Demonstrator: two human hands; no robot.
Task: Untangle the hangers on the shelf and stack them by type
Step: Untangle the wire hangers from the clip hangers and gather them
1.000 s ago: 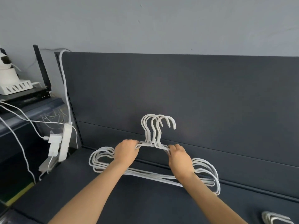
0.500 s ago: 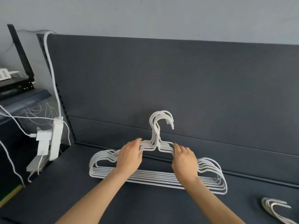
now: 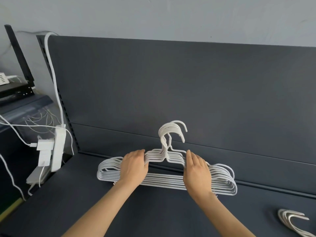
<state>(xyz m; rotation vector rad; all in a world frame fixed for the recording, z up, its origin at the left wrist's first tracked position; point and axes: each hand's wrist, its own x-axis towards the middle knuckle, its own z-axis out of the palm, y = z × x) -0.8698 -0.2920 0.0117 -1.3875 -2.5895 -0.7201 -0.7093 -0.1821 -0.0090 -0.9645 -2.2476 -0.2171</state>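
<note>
Head view. Dark grey shelf (image 3: 153, 211) with a matching upright back panel (image 3: 188, 82), set against a pale wall (image 3: 153, 14). Stack of white hangers (image 3: 164, 181) lying on the shelf close to the back panel, bars aligned, hooks (image 3: 171, 129) bunched together and rising against the panel. Left hand (image 3: 134, 165) on the left shoulder of the stack, fingers curled over the upper bars and gripping them. Right hand (image 3: 196, 170) on the right shoulder, fingers nearly straight and laid flat against the bars; whether the thumb hooks beneath cannot be told. Both forearms enter from the lower edge. Second group of hangers (image 3: 290, 219) at the lower right corner of the shelf, well apart from the stack and partly cut off by the frame. Beyond the left end of the shelf: white power strip (image 3: 59, 147) with plugs attached, and a thick white cable (image 3: 53, 69) running up along the panel's edge
</note>
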